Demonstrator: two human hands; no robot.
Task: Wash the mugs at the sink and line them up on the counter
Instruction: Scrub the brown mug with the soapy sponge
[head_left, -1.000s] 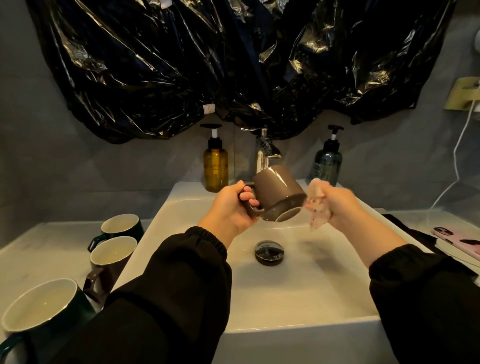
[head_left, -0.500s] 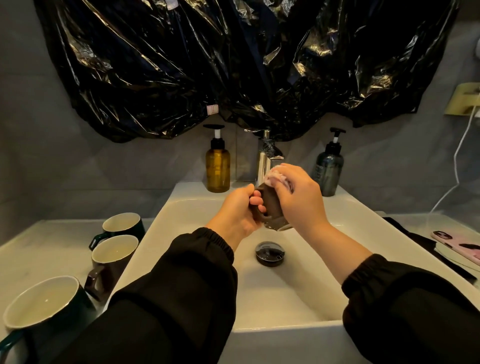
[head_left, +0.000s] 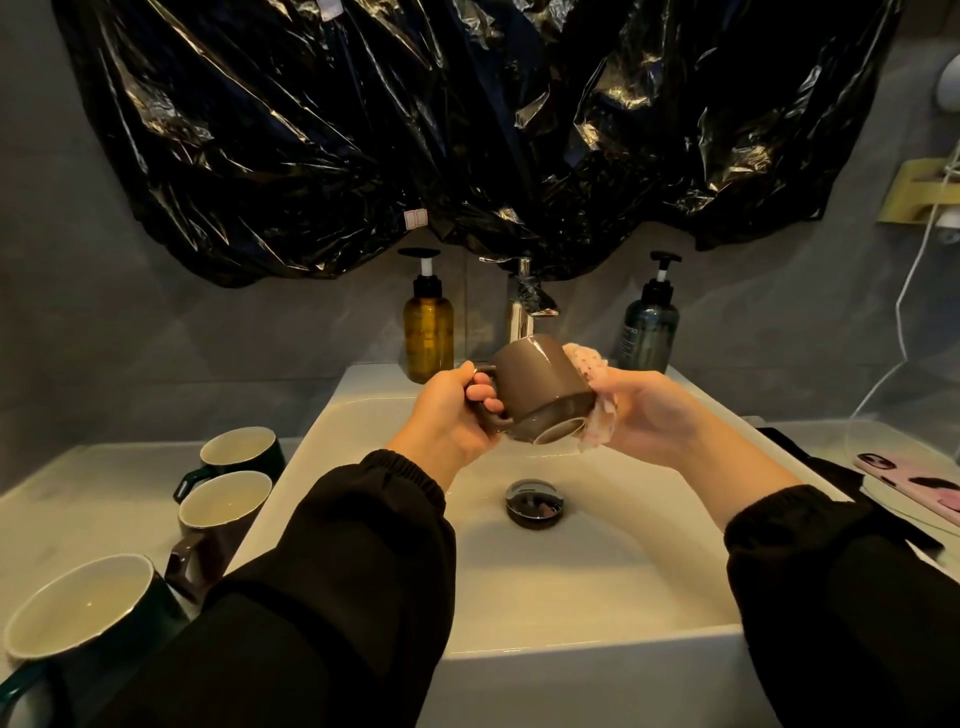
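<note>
Brown mug (head_left: 540, 384) mid-scrub: left grip (head_left: 452, 410) curled round handle (head_left: 493, 420), right grip (head_left: 644, 410) pinching pink cloth (head_left: 597, 418) against it. Rinse next, probably.

A crinkled black plastic sheet (head_left: 415, 130) is hanging across the upper frame over the grey wall (head_left: 78, 338), catching dim warm light.

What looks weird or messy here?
The crumpled black plastic hung on the wall above the sink is odd: it covers whatever is behind it and droops onto the faucet. Nothing looks spilled or broken.
</note>
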